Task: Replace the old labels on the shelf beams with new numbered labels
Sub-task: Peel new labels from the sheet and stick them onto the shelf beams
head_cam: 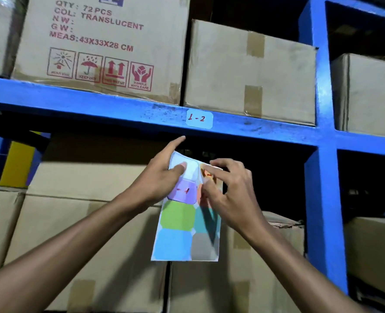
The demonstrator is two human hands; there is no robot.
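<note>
Just under the blue beam [119,109], below its white "1-2" label [199,119], I am holding the sticker sheet [182,222]: my left hand [162,177] is pinching its top edge, my right hand [227,195] is picking at an orange sticker [206,173] on its right column. The sheet is looking thin and floppy, so I am judging a lifted corner the place to peel. Cardboard boxes [250,71] are filling the dim racking around me
</note>
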